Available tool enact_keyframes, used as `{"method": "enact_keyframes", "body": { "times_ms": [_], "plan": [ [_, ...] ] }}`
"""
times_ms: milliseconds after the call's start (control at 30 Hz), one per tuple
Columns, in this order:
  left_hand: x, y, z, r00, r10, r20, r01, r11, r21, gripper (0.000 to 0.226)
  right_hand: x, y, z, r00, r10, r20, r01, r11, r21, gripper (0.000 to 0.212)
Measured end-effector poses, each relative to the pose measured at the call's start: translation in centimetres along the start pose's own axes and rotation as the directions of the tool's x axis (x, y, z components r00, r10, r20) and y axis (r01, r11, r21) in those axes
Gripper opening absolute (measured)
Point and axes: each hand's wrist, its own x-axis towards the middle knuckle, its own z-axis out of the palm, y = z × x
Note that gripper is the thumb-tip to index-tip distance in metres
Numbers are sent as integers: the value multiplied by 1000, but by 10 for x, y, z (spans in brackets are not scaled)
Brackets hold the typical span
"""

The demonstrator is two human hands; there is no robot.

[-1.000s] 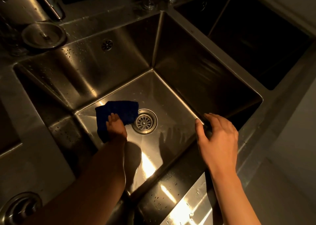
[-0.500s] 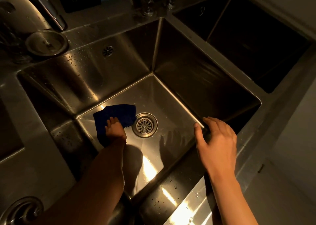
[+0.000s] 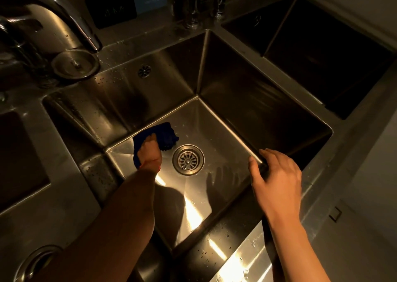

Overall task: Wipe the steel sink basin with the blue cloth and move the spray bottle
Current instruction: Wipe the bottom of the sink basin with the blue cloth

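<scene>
Cloth [image 3: 165, 134] in basin [image 3: 225, 131], seemingly just left of drain [image 3: 188, 159].

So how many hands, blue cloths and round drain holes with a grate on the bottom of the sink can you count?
Hands: 2, the left hand pressing on the cloth and the right hand at the sink's edge
Blue cloths: 1, the blue cloth on the basin floor
Drain strainers on the bottom: 1, the drain strainer
Total: 4
</scene>
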Motion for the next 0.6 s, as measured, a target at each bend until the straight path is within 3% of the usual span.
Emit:
{"method": "enact_keyframes", "body": {
  "times_ms": [200, 467, 600],
  "plan": [
    [-6, 3, -2, 988, 152, -11, -150, 983, 106, 58, 0, -1, -1, 1000, 7, 11, -6, 1000, -1, 37],
    [-1, -1, -6, 991, 95, 93, -120, 941, 316, 68, 1, -1, -1, 1000, 3, 11, -3, 1000, 2, 37],
    [-3, -5, 0, 977, 124, 172, -181, 911, 370, 68, 1, 0, 0, 1000, 0, 13, 0, 1000, -5, 37]
  ]
}}
